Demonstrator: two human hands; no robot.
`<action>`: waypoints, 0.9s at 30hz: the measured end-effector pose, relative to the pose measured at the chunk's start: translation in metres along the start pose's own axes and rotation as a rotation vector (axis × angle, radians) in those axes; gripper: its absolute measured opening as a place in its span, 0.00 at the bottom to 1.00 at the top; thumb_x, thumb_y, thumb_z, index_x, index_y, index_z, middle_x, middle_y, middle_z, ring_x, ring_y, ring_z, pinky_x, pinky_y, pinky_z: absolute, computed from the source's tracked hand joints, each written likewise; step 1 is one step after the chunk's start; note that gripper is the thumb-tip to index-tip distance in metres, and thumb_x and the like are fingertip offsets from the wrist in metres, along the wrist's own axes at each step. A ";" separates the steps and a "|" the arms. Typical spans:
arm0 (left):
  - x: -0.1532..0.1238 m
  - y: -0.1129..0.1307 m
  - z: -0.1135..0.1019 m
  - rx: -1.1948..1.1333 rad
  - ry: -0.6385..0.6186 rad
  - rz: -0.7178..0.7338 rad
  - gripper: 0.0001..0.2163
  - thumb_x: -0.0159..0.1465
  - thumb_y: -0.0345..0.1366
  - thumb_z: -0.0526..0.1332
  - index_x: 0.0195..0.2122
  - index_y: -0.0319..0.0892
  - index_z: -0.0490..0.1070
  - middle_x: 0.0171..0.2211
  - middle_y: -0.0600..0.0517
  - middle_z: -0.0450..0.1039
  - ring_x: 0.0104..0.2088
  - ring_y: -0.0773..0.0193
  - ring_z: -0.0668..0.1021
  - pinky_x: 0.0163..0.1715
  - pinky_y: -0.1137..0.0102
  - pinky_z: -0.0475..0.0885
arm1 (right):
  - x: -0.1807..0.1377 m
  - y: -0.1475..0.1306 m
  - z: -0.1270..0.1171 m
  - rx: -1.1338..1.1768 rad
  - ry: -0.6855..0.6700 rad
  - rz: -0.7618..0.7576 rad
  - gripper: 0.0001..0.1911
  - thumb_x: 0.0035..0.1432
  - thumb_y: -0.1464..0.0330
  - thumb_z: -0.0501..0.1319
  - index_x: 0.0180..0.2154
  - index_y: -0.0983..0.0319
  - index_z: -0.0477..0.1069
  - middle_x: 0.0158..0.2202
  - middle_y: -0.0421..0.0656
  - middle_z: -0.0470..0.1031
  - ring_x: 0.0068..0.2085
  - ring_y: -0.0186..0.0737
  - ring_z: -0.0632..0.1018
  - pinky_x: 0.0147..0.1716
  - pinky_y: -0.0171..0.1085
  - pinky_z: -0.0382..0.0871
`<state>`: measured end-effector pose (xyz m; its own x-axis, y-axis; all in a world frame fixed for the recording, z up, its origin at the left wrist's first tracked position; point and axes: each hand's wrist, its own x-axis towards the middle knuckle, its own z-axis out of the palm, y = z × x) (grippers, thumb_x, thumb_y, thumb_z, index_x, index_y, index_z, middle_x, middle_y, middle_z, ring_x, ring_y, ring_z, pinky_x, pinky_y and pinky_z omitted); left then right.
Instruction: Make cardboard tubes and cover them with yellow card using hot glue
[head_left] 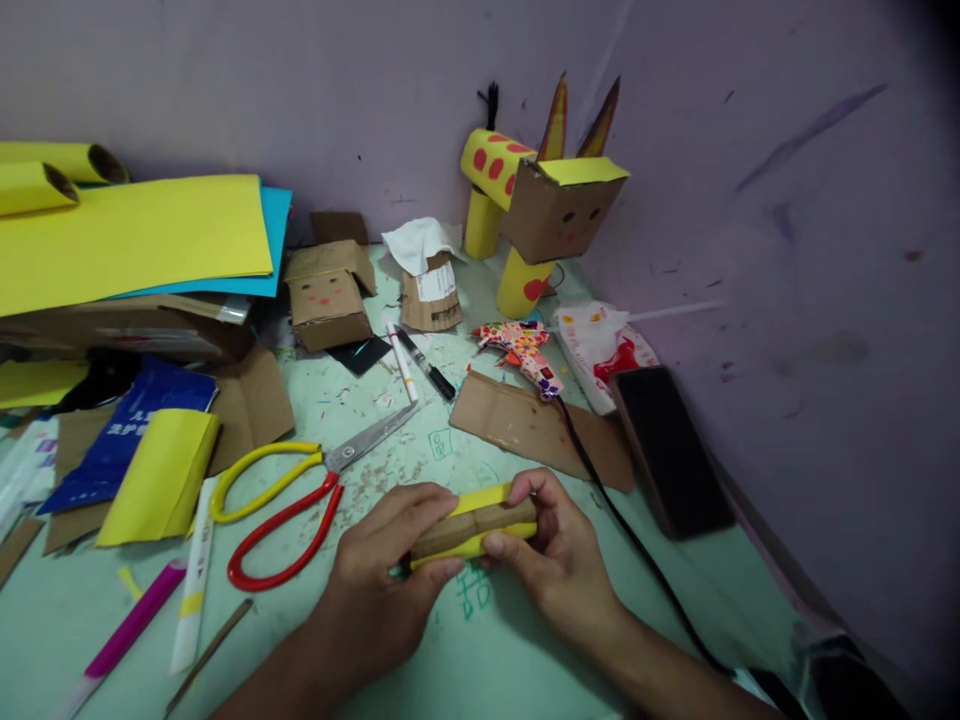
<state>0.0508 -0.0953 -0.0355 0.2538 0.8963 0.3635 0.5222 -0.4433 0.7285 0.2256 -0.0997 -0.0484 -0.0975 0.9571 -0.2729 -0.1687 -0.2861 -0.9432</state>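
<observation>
Between my two hands is a cardboard tube (pixel 476 527) partly wrapped in yellow paper, held just above the table. A strip of bare brown cardboard shows along its length, with yellow on both sides. My left hand (pixel 394 570) grips the tube's left end, thumb below and fingers over the top. At the right end, my right hand (pixel 559 550) pinches the yellow paper edges with thumb and fingers. Scissors (pixel 341 460) with one yellow and one red handle lie spread to the left of my left hand. Some fingers are hidden behind the tube.
A giraffe-like cardboard figure (pixel 562 210) stands by the wall. Before it lie a floral glue gun (pixel 517 350), its black cord (pixel 622 520), a cardboard strip (pixel 525 420) and a phone (pixel 671 450). Yellow sheets (pixel 135 240), a cardboard box head (pixel 330 300) and markers (pixel 193 580) sit leftward.
</observation>
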 end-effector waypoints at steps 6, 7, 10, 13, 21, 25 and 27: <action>-0.002 -0.005 0.000 0.001 -0.111 -0.133 0.18 0.54 0.30 0.62 0.47 0.44 0.70 0.47 0.45 0.74 0.48 0.55 0.76 0.48 0.62 0.72 | 0.001 -0.004 -0.001 0.016 0.009 -0.006 0.17 0.44 0.72 0.66 0.34 0.57 0.61 0.27 0.34 0.67 0.27 0.34 0.70 0.26 0.32 0.64; -0.004 -0.006 0.001 0.009 -0.114 -0.142 0.20 0.54 0.30 0.62 0.50 0.44 0.68 0.48 0.45 0.72 0.50 0.55 0.74 0.49 0.61 0.71 | 0.001 -0.005 -0.001 0.008 0.009 -0.020 0.16 0.44 0.72 0.66 0.34 0.57 0.62 0.28 0.35 0.68 0.29 0.35 0.70 0.27 0.32 0.64; -0.007 -0.006 0.001 0.066 -0.122 -0.151 0.26 0.56 0.32 0.61 0.56 0.45 0.59 0.54 0.44 0.66 0.55 0.54 0.69 0.54 0.57 0.66 | 0.001 -0.005 -0.001 -0.020 0.011 -0.054 0.15 0.43 0.72 0.66 0.35 0.57 0.65 0.31 0.37 0.70 0.32 0.37 0.71 0.31 0.33 0.66; -0.006 0.000 -0.004 0.157 -0.078 -0.095 0.28 0.56 0.36 0.62 0.57 0.44 0.56 0.59 0.42 0.58 0.59 0.50 0.62 0.56 0.55 0.62 | 0.001 -0.004 -0.001 -0.022 0.021 -0.045 0.15 0.43 0.72 0.66 0.35 0.57 0.65 0.32 0.38 0.70 0.33 0.38 0.71 0.31 0.34 0.66; 0.002 0.021 -0.028 0.115 0.024 -0.538 0.10 0.52 0.43 0.62 0.21 0.42 0.71 0.16 0.55 0.67 0.17 0.66 0.69 0.15 0.74 0.65 | 0.002 -0.006 0.000 0.015 0.067 -0.026 0.16 0.41 0.73 0.66 0.33 0.58 0.64 0.29 0.37 0.69 0.30 0.37 0.70 0.27 0.32 0.65; 0.000 0.018 -0.019 -0.149 -0.054 -0.746 0.10 0.45 0.40 0.64 0.28 0.42 0.76 0.16 0.58 0.64 0.14 0.69 0.65 0.12 0.75 0.62 | 0.003 -0.005 0.001 -0.021 0.060 -0.023 0.16 0.41 0.72 0.67 0.33 0.58 0.64 0.29 0.37 0.69 0.30 0.37 0.70 0.28 0.32 0.64; -0.002 0.016 -0.013 -0.219 -0.023 -0.699 0.09 0.45 0.36 0.64 0.29 0.44 0.77 0.20 0.56 0.69 0.17 0.69 0.67 0.14 0.75 0.64 | 0.004 -0.003 0.001 -0.028 0.051 -0.026 0.15 0.42 0.72 0.66 0.33 0.58 0.64 0.29 0.37 0.69 0.30 0.37 0.70 0.28 0.32 0.64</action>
<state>0.0484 -0.1041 -0.0166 -0.0610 0.9692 -0.2388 0.3945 0.2432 0.8861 0.2245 -0.0947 -0.0466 -0.0431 0.9655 -0.2568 -0.1429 -0.2603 -0.9549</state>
